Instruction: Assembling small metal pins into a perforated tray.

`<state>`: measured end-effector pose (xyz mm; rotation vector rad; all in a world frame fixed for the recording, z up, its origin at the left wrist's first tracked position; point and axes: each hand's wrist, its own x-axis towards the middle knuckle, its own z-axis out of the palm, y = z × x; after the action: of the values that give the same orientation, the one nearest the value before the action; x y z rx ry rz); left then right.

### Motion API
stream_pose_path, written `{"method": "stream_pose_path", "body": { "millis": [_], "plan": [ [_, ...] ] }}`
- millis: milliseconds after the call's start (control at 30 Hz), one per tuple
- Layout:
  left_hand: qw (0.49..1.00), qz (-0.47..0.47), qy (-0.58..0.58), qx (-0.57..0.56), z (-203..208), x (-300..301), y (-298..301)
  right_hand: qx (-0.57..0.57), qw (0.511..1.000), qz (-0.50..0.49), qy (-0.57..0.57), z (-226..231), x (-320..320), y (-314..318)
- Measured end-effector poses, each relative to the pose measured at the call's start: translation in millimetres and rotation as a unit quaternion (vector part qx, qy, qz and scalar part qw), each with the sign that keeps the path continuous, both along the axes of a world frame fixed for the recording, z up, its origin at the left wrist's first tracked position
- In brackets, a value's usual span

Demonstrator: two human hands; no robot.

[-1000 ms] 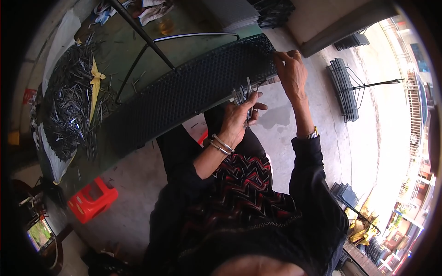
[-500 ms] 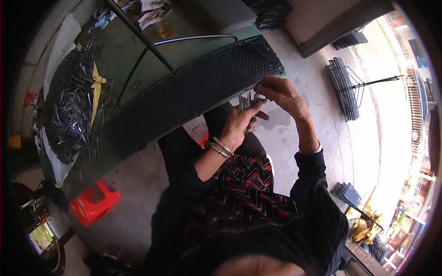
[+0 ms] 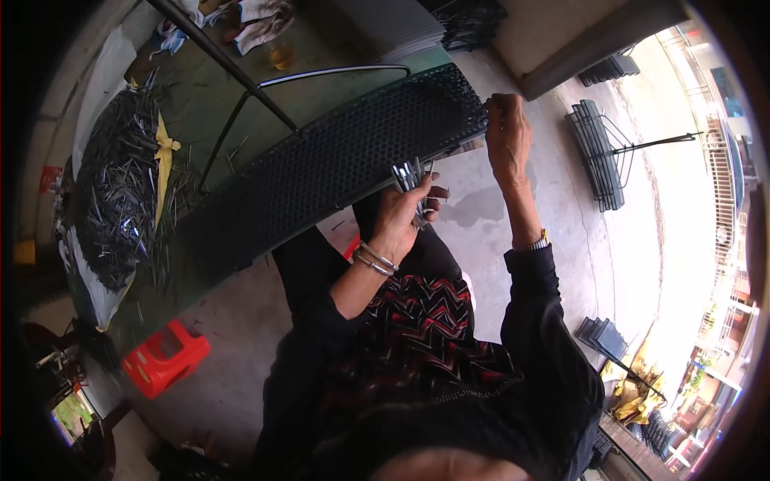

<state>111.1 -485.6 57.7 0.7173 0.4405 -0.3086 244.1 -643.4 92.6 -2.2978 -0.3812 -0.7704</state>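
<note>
A bundle of short, thin metal strips [image 3: 406,171] sticks up from my left hand [image 3: 399,210], whose thumb and fingers are wrapped round it. That hand is just off the near edge of a long black perforated panel [image 3: 321,152] lying on the green table. At the panel's right end, my right hand [image 3: 508,138] is closed with its fingertips bent in against the corner. Whatever those fingertips pinch, if anything, is hidden. A dark rod with a bent-bar frame [image 3: 241,76] stands against the panel's far side.
An opened white sack [image 3: 100,144] of loose metal strips [image 3: 120,200] lies on the table's left. Grey stacked sheets [image 3: 385,28] and cloths [image 3: 265,24] are at the back. A red plastic stool [image 3: 166,358] is on the floor at lower left. Black racks [image 3: 595,156] stand at right.
My right hand has left the bundle and moved up and right to the panel's right end. My left hand has shifted slightly left with the strips still in it.
</note>
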Motion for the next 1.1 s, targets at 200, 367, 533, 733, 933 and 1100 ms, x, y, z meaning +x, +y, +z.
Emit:
{"method": "stream_pose_path", "body": {
  "millis": [200, 367, 533, 733, 933, 1100],
  "plan": [
    [1.0, -0.018, 0.003, 0.021, 11.6, 0.5, -4.2, 0.017, 0.999, 0.028, 0.022, 4.1, 0.3, 1.2],
    [0.999, -0.023, 0.006, 0.036, 23.0, -2.5, -3.8, 0.003, 0.998, 0.018, 0.055, 2.3, -4.1, 1.9],
    [0.999, -0.038, -0.017, 0.015, 23.7, -3.4, -4.3, -0.087, 0.996, -0.003, 0.028, -0.8, -4.8, 6.5],
    [0.999, -0.031, -0.024, 0.008, 22.9, -2.6, -4.5, -0.083, 0.984, 0.029, 0.156, 16.8, -21.3, 0.9],
    [0.998, -0.026, -0.038, 0.031, 21.9, -2.4, -6.8, 0.046, 0.89, 0.277, 0.359, 30.8, -63.2, 0.0],
    [0.995, -0.047, -0.032, 0.077, 30.5, -6.7, -7.5, 0.106, 0.851, 0.28, 0.432, 35.4, -65.3, -1.1]
  ]
}}
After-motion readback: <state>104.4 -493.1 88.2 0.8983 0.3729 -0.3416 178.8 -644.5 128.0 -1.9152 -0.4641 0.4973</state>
